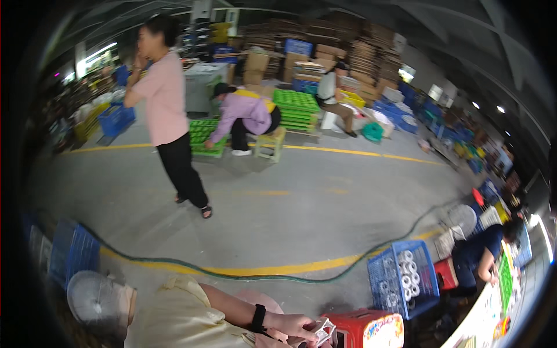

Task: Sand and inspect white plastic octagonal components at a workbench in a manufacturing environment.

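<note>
A grey concrete floor [325,214] fills most of the view, and tall stacks of flat brown cardboard [371,58] rise at the back. A long dark green hose [249,275] curves across the floor, partly beside a painted yellow line [313,267]. A person in a pink short-sleeved top and black trousers [165,98] stands at left, a hand raised to the face. Beyond, a person in a lilac top [249,113] sits bent forward with one hand at a bright green plastic tray [203,130]; a person in a dark top [473,255] sits at far right. Near that one stands a blue plastic crate with open-mesh walls [428,281], holding white ring-shaped pieces [411,278]. Just left of and below the crate is a red plastic stool with a floral panel [354,333]. Beside the stool, the wearer's left hand [299,326], a black band [259,318] at its wrist, is closed narrowly on a small white angular piece [325,332], which lies at its fingertips; the right hand cannot be made out, so its state cannot be told
</note>
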Tool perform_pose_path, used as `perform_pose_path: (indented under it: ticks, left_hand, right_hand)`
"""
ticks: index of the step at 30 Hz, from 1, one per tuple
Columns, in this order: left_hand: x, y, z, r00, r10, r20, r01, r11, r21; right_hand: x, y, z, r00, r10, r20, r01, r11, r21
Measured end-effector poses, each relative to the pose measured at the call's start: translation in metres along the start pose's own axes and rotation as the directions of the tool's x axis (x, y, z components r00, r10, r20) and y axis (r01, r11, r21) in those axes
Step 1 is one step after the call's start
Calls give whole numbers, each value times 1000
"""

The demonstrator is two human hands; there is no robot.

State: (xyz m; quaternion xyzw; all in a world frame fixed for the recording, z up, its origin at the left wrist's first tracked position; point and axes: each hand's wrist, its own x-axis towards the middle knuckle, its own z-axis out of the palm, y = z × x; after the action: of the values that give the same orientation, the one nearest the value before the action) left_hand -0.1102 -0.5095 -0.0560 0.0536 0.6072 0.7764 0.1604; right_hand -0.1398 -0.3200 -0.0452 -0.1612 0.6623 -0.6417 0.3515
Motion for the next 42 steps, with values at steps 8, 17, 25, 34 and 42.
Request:
perform_pose_path:
  ticks: [8,17,25,34,42]
  left_hand:
    - [-68,-1,-10,892,5,-451,28,997,67]
    - [-313,105,22,-128,532,-837,172,843,509]
    - [-423,248,71,-571,587,-574,341,805,485]
    - [-415,274,58,-622,589,-516,367,801,472]
    - [-413,276,65,-631,562,-535,380,825,419]
  right_hand:
    - [46,-25,14,944,-20,329,57,993,-103]
    - [32,-4,-43,923,-202,329,203,979,30]
    - [18,12,-127,910,-107,400,123,992,-15]
    - [21,55,-160,935,213,284,-214,976,-28]
    - [78,46,-167,680,676,284,-722,686,93]
